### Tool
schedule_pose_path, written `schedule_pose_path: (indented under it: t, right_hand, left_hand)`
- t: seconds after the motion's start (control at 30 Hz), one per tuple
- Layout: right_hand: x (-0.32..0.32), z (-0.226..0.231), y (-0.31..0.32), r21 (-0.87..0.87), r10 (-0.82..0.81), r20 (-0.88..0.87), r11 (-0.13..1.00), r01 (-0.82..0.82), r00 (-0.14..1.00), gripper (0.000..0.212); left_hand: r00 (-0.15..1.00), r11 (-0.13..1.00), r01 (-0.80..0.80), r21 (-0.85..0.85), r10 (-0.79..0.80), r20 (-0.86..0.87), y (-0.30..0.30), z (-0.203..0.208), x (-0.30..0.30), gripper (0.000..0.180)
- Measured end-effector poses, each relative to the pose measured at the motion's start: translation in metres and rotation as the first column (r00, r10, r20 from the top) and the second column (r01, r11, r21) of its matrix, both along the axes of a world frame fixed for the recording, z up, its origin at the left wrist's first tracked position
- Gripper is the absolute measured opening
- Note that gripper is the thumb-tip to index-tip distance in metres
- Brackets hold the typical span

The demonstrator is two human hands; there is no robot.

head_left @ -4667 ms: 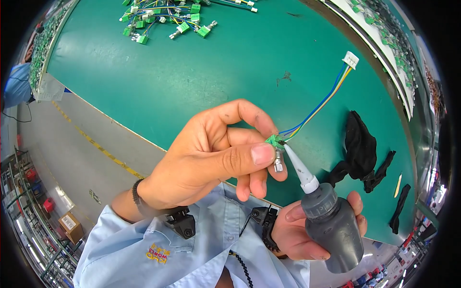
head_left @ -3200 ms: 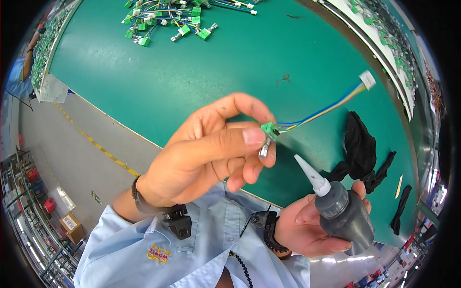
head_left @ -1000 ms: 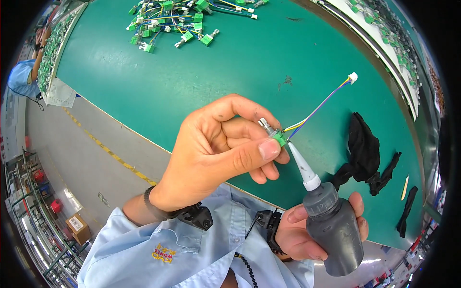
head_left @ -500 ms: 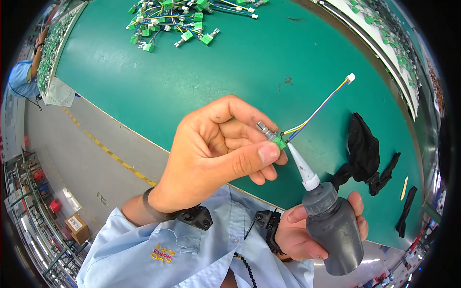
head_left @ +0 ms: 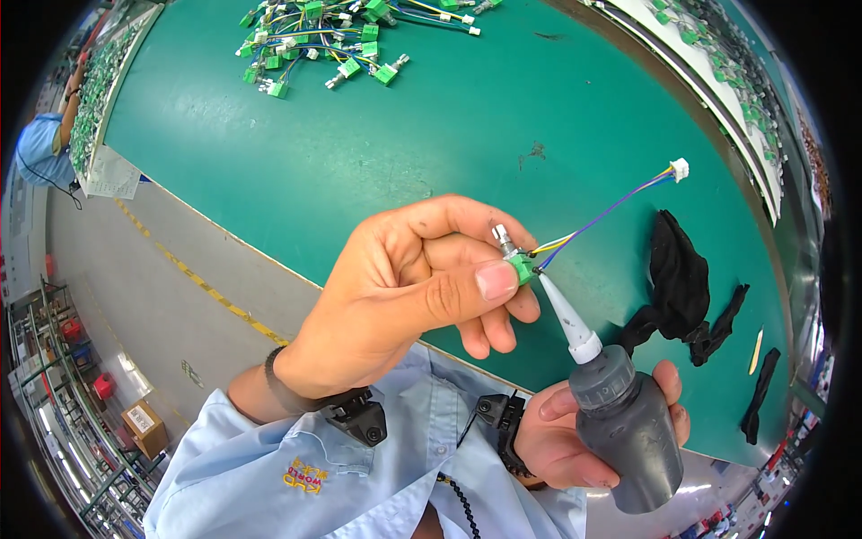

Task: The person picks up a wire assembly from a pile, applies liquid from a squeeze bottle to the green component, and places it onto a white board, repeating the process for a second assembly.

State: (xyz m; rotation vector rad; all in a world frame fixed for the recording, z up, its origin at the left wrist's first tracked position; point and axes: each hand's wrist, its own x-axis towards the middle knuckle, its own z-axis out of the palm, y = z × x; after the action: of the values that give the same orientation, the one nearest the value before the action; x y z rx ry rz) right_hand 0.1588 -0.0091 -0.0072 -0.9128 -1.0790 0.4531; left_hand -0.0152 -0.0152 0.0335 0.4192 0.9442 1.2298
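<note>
My left hand [head_left: 404, 283] pinches a small green potentiometer [head_left: 520, 267] between thumb and forefinger, its metal shaft pointing up. Thin coloured wires [head_left: 603, 213] run from it up to the right and end in a white plug [head_left: 680, 169]. In my right hand [head_left: 561, 440] is a dark squeeze bottle [head_left: 631, 440], tilted to the upper left. The bottle's pale cone nozzle [head_left: 567, 313] has its tip at the potentiometer's wire side, where the solder joints sit. Whether anything comes out of the tip is too small to see.
Several wired potentiometers [head_left: 350, 40] lie heaped at the far side of the green table [head_left: 269, 162]. Black cloth pieces [head_left: 678, 278] and a thin wooden stick [head_left: 756, 352] lie at the right. Parts-filled boards stand along both sides. A person in a blue sleeve [head_left: 45, 148] works at the far left.
The potentiometer has turned slightly in my left fingers, its shaft now more upright. Its plug has swung down and to the right. The bottle has shifted slightly, its tip still at the part.
</note>
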Motion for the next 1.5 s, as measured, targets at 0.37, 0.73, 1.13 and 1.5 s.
schedule_pose_path:
  t: [0.37,0.73,1.13,1.5]
  right_hand:
    - [-0.004,-0.001,-0.004,-0.014,0.022,0.001,1.0,-0.022,1.0,0.07]
    - [-0.004,-0.001,-0.004,-0.028,0.047,0.006,0.998,-0.047,0.999,0.07]
    - [-0.002,0.0,-0.011,-0.044,0.074,0.011,0.996,-0.074,0.997,0.071]
    - [-0.001,0.002,-0.014,-0.052,0.097,0.012,0.994,-0.096,0.995,0.071]
  left_hand:
    - [0.997,1.0,0.029,-0.004,-0.029,0.076,0.001,-0.001,0.0,0.035]
    - [0.991,1.0,0.023,-0.004,-0.022,0.128,0.0,-0.002,-0.001,0.036]
    - [0.984,1.0,0.025,-0.009,-0.023,0.174,0.0,-0.002,0.0,0.037]
    - [0.941,0.993,0.051,-0.11,-0.011,0.337,0.003,0.001,-0.001,0.043]
